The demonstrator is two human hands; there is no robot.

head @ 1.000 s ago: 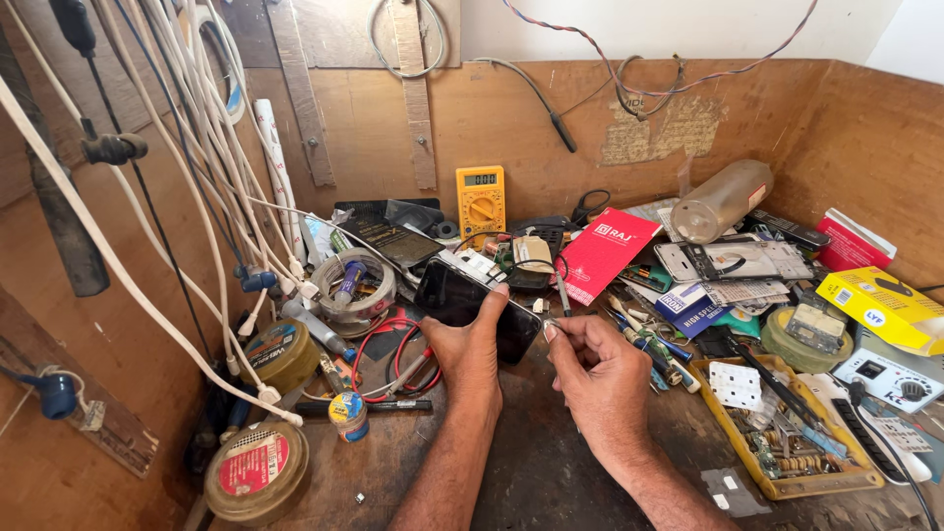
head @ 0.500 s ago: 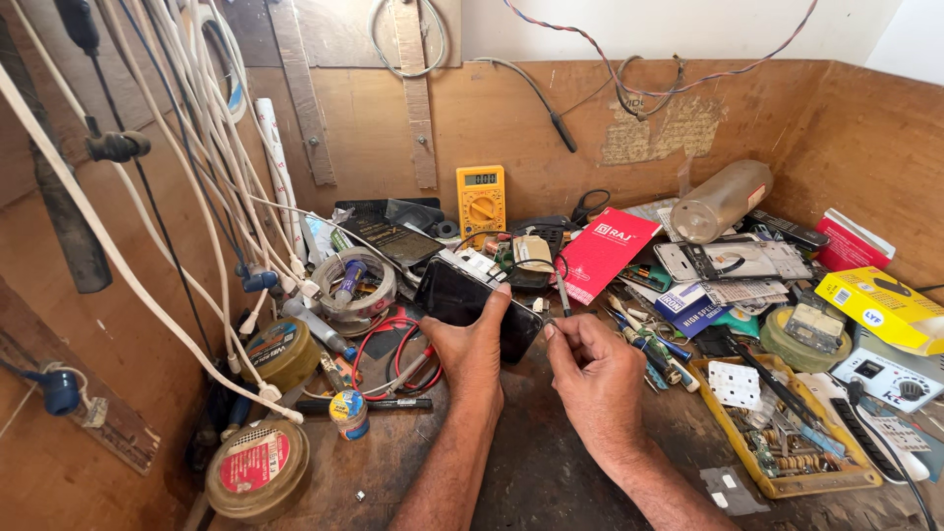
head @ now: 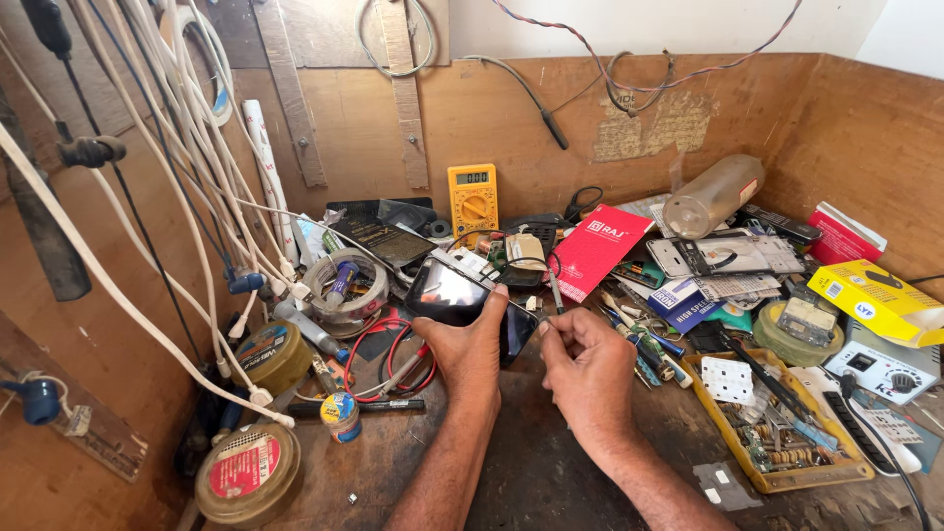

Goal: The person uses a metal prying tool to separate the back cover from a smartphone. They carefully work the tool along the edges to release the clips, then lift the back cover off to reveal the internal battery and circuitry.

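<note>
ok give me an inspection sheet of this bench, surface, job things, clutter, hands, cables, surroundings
surface: dark worn benchtop, bare only near the arms
job's things: black phone with glossy screen, tilted; thin tool at its right edge
clutter: yellow multimeter, red booklet, clear bottle on its side, tape roll, round tin, yellow tray of small parts
grippers: left hand grips the phone; right hand pinches the tool
cables: white cables hanging left; red wire coiled
surroundings: wooden back wall
</note>
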